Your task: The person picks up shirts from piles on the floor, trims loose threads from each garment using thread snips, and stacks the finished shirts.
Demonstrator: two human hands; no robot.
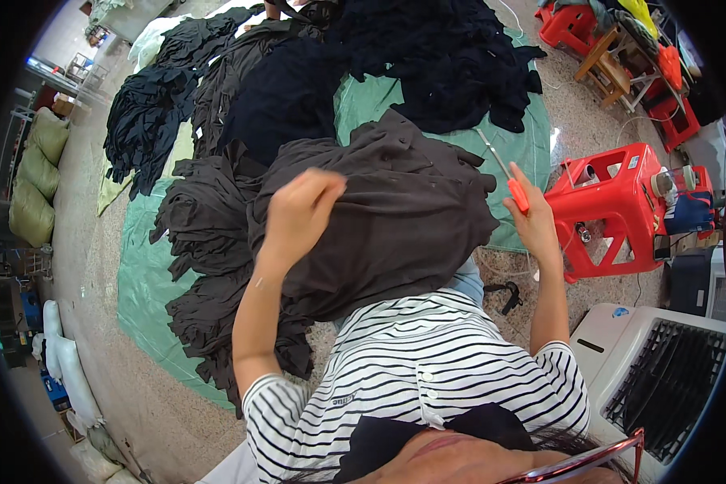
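Observation:
A dark grey-brown buttoned garment (pixel 379 218) is spread across my lap. Above its left part is my left hand (pixel 302 206), slightly blurred, its fingers curled together; whatever they pinch, if anything, is too small to see. My right hand (pixel 535 222) is just off the garment's right edge, closed around the orange-red handle of a tool with a long narrow metal blade (pixel 492 149). The blade points away from me, up and to the left. Crumpled garments of the same colour (pixel 210 210) lie to the left of my lap.
Dark navy and black garments (pixel 282 97) are heaped ahead on a green sheet (pixel 157 274). To my right stand a red plastic stool (pixel 609 202) with small items on it and a white air cooler (pixel 613 339). A person's hand (pixel 273 10) shows at the far edge.

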